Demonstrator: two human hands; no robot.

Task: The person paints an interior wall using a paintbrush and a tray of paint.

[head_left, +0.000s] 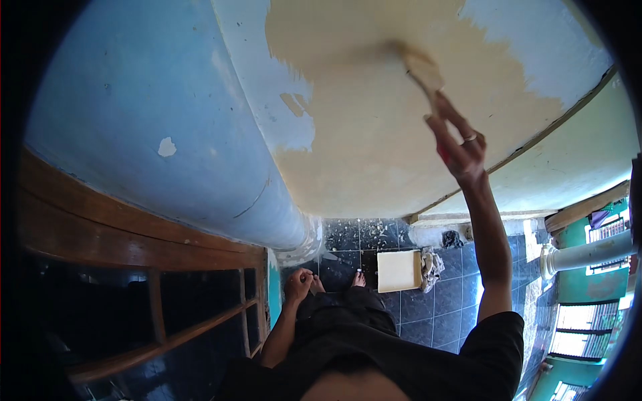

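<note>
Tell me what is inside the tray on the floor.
The tray holds cream paint, which covers its whole inside. Its bottom is hidden under the paint. A crumpled rag lies beside it, not in it.

Shirt: black shirt (468,354) with short sleeves, plain, with no print or marking in view.
Right sleeve: the sleeve (495,327) ends in a wide, loose hem above the elbow, so the forearm is bare.
Right hand (461,144): a thin, pale ring (470,138) on one finger and no glove.
Left hand (299,284): no glove, and the forearm above it is bare; any ring is too small to tell.
Legs: dark, creased trousers (348,311); their length cannot be told.
Feet: bare feet (358,279).
</note>
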